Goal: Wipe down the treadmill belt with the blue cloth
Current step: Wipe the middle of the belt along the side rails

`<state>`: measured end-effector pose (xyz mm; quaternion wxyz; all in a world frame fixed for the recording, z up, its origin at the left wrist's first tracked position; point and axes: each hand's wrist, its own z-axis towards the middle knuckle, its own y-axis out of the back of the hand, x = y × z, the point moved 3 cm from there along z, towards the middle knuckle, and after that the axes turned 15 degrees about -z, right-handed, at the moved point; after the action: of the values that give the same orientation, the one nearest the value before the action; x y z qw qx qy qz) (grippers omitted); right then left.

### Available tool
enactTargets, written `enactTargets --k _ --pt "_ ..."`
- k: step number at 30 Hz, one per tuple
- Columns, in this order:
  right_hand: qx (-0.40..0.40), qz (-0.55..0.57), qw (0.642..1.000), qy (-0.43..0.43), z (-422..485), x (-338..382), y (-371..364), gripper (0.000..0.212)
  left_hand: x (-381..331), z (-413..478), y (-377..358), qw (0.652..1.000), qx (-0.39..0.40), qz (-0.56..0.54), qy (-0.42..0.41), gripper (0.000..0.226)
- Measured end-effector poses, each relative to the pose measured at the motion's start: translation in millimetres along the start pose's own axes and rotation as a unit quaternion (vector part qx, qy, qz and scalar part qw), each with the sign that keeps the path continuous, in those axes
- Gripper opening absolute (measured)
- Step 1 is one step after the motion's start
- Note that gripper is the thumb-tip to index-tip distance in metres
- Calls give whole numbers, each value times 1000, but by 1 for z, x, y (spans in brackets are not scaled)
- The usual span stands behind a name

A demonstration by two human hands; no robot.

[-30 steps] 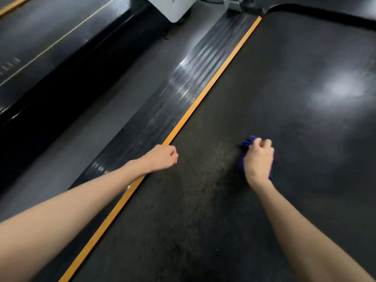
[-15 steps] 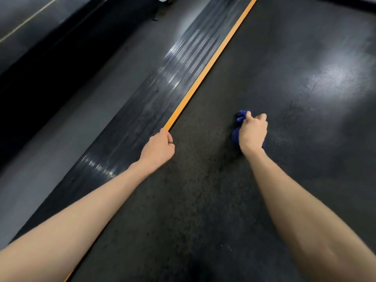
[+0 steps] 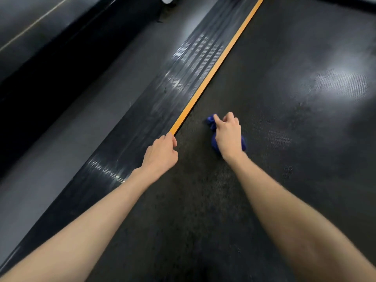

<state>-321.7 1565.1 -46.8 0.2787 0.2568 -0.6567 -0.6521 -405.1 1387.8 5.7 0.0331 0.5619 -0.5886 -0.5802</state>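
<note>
The dark textured treadmill belt (image 3: 274, 98) fills the middle and right of the view. A bunched blue cloth (image 3: 211, 124) lies on it, mostly hidden under my right hand (image 3: 228, 135), which grips the cloth and presses it against the belt. My left hand (image 3: 160, 154) rests with curled fingers on the orange strip (image 3: 215, 66) at the belt's left edge, holding nothing that I can see. Both forearms reach in from the bottom of the frame.
A ribbed black side rail (image 3: 162, 102) runs along the left of the orange strip. Left of it is a grey floor strip (image 3: 97, 102), then another dark treadmill deck (image 3: 40, 37). A bright light glare (image 3: 341, 84) lies on the belt's right.
My right hand has slid the cloth leftward toward the orange strip, closer to my left hand. The view has tilted down and forward; my left hand stays at the strip.
</note>
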Motion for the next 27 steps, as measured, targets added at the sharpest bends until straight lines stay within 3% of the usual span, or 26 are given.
enactTargets --k 1,2,3,5,6,7,8,10,11,12,13,15,17,18,20,22,24,25,27 --pt "7 10 1000 -20 -8 12 4 41 1 -1 0 1000 -6 3 -1 19" --pt "-4 20 1000 21 -18 28 7 40 2 -1 1 1000 -11 6 0 21" --pt "-19 28 992 119 -31 43 5 40 4 -1 2 1000 -14 9 4 22" --pt "-26 28 932 359 -57 57 -2 40 9 -2 5 1000 -20 16 11 26" --pt "-17 22 900 436 -54 53 -1 39 11 -4 7 999 -25 14 16 28" --pt "-15 12 892 452 -43 48 -1 36 13 -6 10 999 -30 9 19 29" --pt "-15 10 911 412 -27 43 -2 32 15 -7 13 999 -34 6 21 30" --pt "-13 67 976 205 6 34 -3 29 19 -12 18 999 -38 2 26 31" --pt "-2 78 992 100 15 33 -4 30 21 -14 19 999 -40 0 27 31" --pt "12 63 997 47 16 36 -4 33 22 -15 21 999 -42 -5 29 32" --pt "22 37 998 52 9 44 -1 36 23 -16 22 998 -43 -10 34 32" --pt "18 18 978 206 -22 64 1 36 25 -17 24 998 -44 -23 47 31" --pt "21 42 919 390 -59 67 -1 36 25 -16 25 997 -46 -29 50 29" --pt "39 40 898 436 -63 63 -2 37 24 -15 25 997 -49 -28 49 27" --pt "25 26 911 411 -46 55 -2 38 19 -16 24 998 -52 -18 41 25" --pt "2 31 963 269 -22 52 -2 36 16 -16 23 998 -54 -4 33 24" --pt "4 28 990 140 -17 56 4 39 14 -18 21 998 -54 -1 31 24" --pt "10 25 990 139 -26 62 5 43 13 -18 19 998 -50 -1 33 24" --pt "-1 22 970 243 -58 74 6 48 11 -18 15 999 -38 -3 36 24"
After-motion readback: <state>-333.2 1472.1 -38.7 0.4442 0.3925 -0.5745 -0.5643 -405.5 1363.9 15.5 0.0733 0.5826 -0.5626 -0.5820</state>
